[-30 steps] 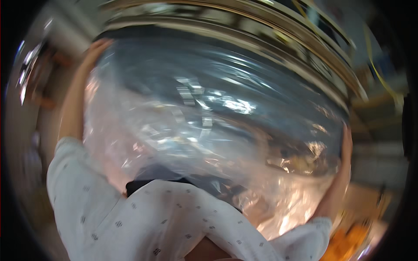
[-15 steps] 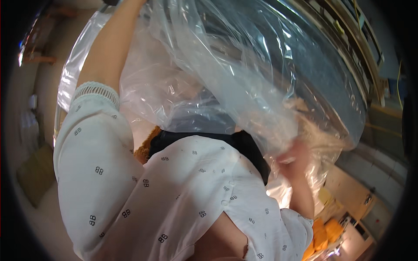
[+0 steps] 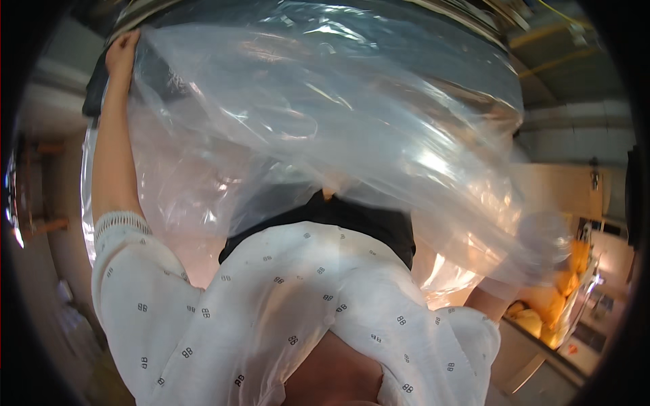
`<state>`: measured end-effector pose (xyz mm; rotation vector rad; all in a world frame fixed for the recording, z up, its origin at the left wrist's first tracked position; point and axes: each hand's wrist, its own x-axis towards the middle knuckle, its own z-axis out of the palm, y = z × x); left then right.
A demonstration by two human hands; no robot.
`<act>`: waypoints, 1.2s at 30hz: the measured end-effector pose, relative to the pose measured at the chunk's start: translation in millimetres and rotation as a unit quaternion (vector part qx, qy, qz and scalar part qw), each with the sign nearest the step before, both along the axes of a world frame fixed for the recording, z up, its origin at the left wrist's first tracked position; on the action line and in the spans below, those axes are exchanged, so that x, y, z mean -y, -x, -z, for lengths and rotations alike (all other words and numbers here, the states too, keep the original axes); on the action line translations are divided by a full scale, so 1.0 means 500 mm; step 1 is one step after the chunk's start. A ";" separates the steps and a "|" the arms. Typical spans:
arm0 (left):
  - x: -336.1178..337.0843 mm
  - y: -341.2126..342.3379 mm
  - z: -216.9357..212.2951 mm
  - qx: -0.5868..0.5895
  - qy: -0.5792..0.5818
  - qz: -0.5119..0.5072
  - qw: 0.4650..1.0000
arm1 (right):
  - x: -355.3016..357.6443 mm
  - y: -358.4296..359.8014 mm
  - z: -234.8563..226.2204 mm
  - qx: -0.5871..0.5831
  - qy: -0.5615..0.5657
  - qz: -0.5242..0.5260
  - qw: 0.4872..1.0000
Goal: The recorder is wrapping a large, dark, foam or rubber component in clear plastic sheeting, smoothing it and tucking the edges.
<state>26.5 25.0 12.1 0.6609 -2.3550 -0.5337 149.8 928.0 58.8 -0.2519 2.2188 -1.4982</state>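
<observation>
A large clear plastic sheet (image 3: 271, 101) stretches in folds across the space before me. At the far left my left hand (image 3: 124, 51), arm stretched out, is closed on the sheet's edge beside a black corner (image 3: 98, 84). My right hand (image 3: 542, 233) is out at the right, smeared by motion and veiled by the plastic, so its fingers cannot be made out. Under and beyond the sheet shows a wide dark grey surface (image 3: 433, 44) with a rounded right end.
At the right, orange things (image 3: 572, 271) lie near a brown panel (image 3: 569, 193). A pale wall (image 3: 575, 135) stands farther back. A wooden piece of furniture (image 3: 47, 149) is at the left.
My left hand has come into view at the far left. My right hand has swung outward to the right, and the plastic is now spread wider across the front. The view has turned.
</observation>
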 end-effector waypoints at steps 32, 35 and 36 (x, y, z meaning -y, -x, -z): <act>0.020 -0.108 0.003 -0.015 0.057 0.067 0.996 | 0.397 0.533 -0.031 -0.079 -0.045 0.044 0.995; 0.035 -0.108 0.006 -0.011 0.053 0.058 0.997 | 0.392 0.533 -0.052 -0.012 0.083 0.022 0.996; 0.036 -0.107 0.008 -0.012 0.059 0.059 0.996 | 0.391 0.533 -0.058 0.068 0.169 0.037 0.983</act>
